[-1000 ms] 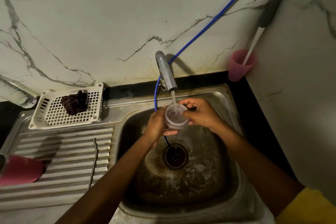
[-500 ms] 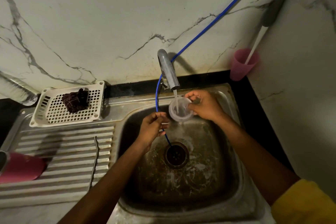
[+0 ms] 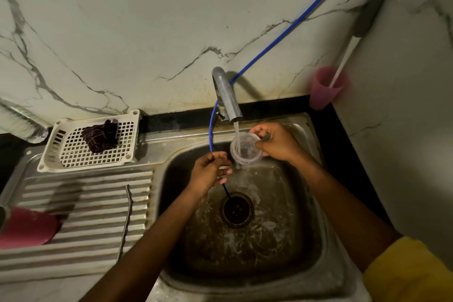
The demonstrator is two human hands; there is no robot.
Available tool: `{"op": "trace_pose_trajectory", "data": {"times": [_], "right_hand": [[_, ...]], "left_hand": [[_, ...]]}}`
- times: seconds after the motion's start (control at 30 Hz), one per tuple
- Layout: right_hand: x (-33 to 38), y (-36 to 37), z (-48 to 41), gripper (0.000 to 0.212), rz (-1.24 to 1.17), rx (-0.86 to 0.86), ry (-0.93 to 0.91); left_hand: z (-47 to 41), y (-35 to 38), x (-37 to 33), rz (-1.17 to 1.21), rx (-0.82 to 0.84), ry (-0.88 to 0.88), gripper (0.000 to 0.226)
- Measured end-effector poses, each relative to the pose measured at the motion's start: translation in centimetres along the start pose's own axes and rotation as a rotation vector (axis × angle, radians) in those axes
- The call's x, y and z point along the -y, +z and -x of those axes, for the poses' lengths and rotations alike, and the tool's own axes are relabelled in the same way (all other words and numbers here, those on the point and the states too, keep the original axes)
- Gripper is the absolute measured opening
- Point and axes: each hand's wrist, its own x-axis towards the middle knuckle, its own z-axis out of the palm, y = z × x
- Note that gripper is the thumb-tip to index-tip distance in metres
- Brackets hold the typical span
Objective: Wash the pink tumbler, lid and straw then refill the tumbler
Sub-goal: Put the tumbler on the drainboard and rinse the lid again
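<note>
Hands: two, left hand (image 3: 208, 174) and right hand (image 3: 279, 144)
Lid (image 3: 245, 152): one
Tumbler (image 3: 27, 228): one
Straw (image 3: 126, 220): one
Tap (image 3: 226, 95): one
Hose (image 3: 294, 19): one
Basket (image 3: 73, 154): one
Cloth (image 3: 100, 137): one
Cup (image 3: 323, 91): one
Brush (image 3: 367, 14): one
Sink (image 3: 301, 216): one

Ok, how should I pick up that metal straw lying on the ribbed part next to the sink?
Pinch the metal straw near its straight middle, coming down from above. It lies flat across the ridges of the drainboard, so the grooves probably leave little gaps under it for your fingertips.
</note>
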Motion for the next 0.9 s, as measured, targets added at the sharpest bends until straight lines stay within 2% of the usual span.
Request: {"op": "trace_pose_trajectory", "data": {"times": [0.13,0.33,0.43,0.57,0.7,0.83,0.9], "right_hand": [[0.4,0.6,0.6,0.031,-0.094,0.074,-0.017],[-1.0,1.2,1.3,0.036,-0.163,0.024,0.027],[-1.8,1.4,1.7,0.036,-0.206,-0.013,-0.001],[-1.4,2.0,2.5,0.030,-0.487,-0.046,0.081],[-0.8,2.1,2.8,0.035,-0.743,-0.039,0.277],[-0.2,3.2,2.8,0.038,-0.891,-0.006,0.339],[0.3,3.8,3.0,0.035,-0.953,-0.009,0.361]], "left_hand": [[0.1,0.6,0.0,0.037,0.049,-0.023,0.016],[0.3,1.3,0.1,0.072,0.161,0.010,0.019],[0.3,1.9,-0.1,0.064,0.161,0.060,0.021],[0.1,2.9,0.0,-0.014,0.088,0.209,0.031],[-0.6,3.1,0.8,-0.334,-0.041,0.464,0.032],[-0.4,2.2,1.7,-0.775,-0.206,0.819,0.045],[-0.3,1.9,1.8,-0.927,-0.217,0.914,0.046]]}}
